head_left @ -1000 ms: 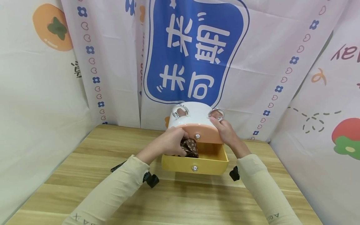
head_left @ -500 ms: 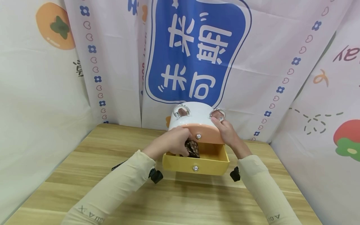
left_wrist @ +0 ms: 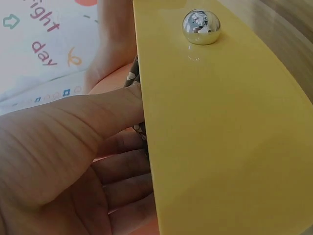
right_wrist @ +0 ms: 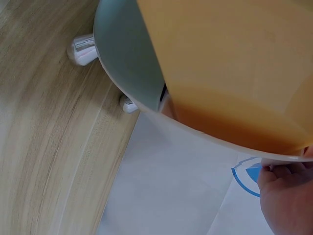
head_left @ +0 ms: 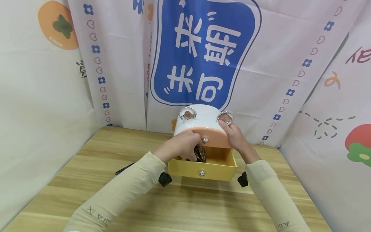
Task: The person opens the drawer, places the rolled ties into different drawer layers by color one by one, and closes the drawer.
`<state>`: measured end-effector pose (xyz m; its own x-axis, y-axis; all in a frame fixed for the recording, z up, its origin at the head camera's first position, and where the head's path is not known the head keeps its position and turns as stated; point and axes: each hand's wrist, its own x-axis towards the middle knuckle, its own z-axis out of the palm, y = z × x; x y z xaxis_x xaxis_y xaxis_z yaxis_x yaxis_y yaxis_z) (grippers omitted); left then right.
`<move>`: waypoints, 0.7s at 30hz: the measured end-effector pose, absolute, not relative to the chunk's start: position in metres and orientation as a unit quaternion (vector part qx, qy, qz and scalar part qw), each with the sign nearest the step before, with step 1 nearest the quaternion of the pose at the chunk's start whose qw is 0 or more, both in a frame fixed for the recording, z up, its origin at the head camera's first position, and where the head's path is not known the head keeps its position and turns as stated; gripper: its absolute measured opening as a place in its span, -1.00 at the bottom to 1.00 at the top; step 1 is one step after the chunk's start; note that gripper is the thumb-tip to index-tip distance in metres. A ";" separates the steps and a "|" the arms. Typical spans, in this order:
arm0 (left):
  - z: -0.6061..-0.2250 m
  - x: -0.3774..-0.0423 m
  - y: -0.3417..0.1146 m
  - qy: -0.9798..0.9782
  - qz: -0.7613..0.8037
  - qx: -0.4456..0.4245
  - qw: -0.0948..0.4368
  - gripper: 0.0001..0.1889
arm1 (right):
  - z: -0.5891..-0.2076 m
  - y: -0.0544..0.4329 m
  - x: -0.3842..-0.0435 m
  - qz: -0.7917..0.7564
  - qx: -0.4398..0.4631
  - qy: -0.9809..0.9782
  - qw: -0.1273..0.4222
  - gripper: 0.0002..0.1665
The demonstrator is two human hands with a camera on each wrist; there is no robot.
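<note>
A small white chest of drawers [head_left: 200, 116] with two silver rings on top stands at the back of the table. Its orange upper drawer [head_left: 215, 137] is closed, while the yellow lower drawer [head_left: 185, 169] is pulled out. Inside the yellow drawer, my left hand [head_left: 185, 143] pinches a dark brown patterned cloth item [head_left: 200, 154] between thumb and fingers. The drawer front hides these fingertips in the left wrist view. My right hand [head_left: 236, 137] grips the chest's upper right side, thumb beside the right ring [head_left: 224, 118]. Silver feet [right_wrist: 83, 50] show in the right wrist view.
Printed white curtains [head_left: 121, 64] enclose the wooden table [head_left: 185, 209] at the back and sides. A dark flat piece [head_left: 124, 169] lies left of my left sleeve. Black wrist-worn gear [head_left: 242, 179] hangs below each forearm.
My left hand has moved slightly right and deeper into the yellow drawer, covering more of the brown cloth item. The right hand keeps its grip on the chest.
</note>
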<state>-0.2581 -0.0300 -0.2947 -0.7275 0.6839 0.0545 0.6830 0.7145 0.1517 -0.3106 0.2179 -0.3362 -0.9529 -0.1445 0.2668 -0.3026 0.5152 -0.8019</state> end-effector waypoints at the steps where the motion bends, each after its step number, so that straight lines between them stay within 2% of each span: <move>1: -0.295 -0.258 -0.030 0.926 0.077 0.368 0.002 -0.76 | -0.336 0.218 -0.311 0.476 0.128 -0.866 0.083 -0.31; 12: -0.300 -0.256 -0.030 0.932 0.049 0.358 0.018 -0.72 | -0.341 0.218 -0.312 0.477 0.128 -0.865 0.086 -0.34; 21: -0.305 -0.259 -0.034 0.925 0.088 0.368 0.018 -0.75 | -0.338 0.219 -0.312 0.473 0.128 -0.868 0.083 -0.28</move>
<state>-0.2595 -0.0335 -0.3053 -0.7281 0.6848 0.0312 0.6785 0.7133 0.1759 -0.3116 0.2190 -0.3378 -0.9538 -0.1436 0.2640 -0.2997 0.5205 -0.7996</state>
